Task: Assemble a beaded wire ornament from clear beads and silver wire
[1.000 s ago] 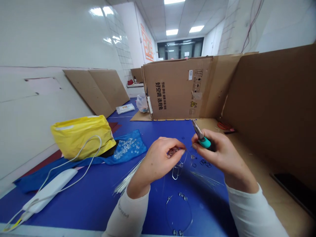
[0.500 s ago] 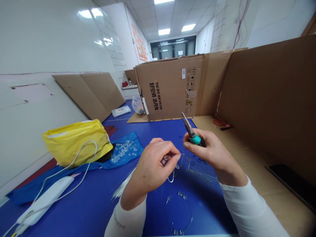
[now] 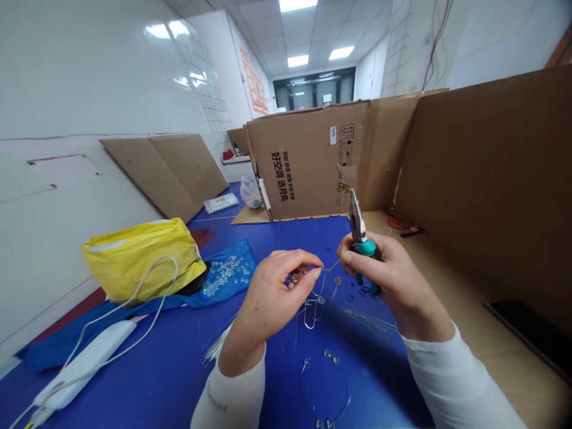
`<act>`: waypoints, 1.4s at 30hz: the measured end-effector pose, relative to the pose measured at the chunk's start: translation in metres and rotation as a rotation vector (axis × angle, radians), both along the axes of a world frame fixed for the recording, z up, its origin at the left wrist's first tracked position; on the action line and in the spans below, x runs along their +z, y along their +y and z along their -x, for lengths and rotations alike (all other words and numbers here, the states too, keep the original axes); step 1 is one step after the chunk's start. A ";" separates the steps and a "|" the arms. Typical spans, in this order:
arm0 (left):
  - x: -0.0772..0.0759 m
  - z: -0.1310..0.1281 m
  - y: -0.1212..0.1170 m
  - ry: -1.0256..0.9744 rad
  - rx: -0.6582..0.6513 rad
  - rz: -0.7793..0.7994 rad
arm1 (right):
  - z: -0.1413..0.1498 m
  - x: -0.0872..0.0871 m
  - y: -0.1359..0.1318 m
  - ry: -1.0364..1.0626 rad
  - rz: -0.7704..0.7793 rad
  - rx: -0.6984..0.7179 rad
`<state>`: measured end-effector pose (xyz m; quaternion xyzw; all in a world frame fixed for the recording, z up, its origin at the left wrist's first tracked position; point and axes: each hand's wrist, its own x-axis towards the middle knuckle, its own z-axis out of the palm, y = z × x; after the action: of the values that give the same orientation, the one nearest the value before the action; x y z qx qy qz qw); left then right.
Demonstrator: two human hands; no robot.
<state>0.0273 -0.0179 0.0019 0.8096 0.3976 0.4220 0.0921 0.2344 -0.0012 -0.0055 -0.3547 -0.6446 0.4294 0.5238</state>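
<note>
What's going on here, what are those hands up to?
A person is working thin wire by hand at a blue table. The left hand pinches a wire at its fingertips, with clear beads showing in its curl. The right hand grips green-handled pliers, tips pointing up and away from the wire, which runs toward that hand's fingers. A beaded loop lies nearer the person, and more beads lie on a blue cloth to the left.

Carton (image 3: 308,164) at upper centre, behind the pliers (image 3: 358,231); beads (image 3: 228,271) on cloth (image 3: 248,253) left of centre; beaded loop (image 3: 331,356) at lower centre
</note>
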 end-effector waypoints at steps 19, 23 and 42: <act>-0.005 -0.008 0.001 -0.208 0.008 -0.136 | 0.015 -0.005 -0.001 0.360 0.333 0.245; -0.006 -0.007 0.003 -0.227 0.010 -0.118 | 0.016 -0.008 0.000 0.210 0.200 0.162; -0.023 -0.009 0.020 -0.529 -0.098 0.296 | 0.013 -0.007 -0.004 -0.129 -0.142 -0.097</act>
<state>0.0359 0.0022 -0.0211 0.6675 0.3773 0.5507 0.3298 0.2216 -0.0049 -0.0127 -0.3743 -0.6880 0.3328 0.5251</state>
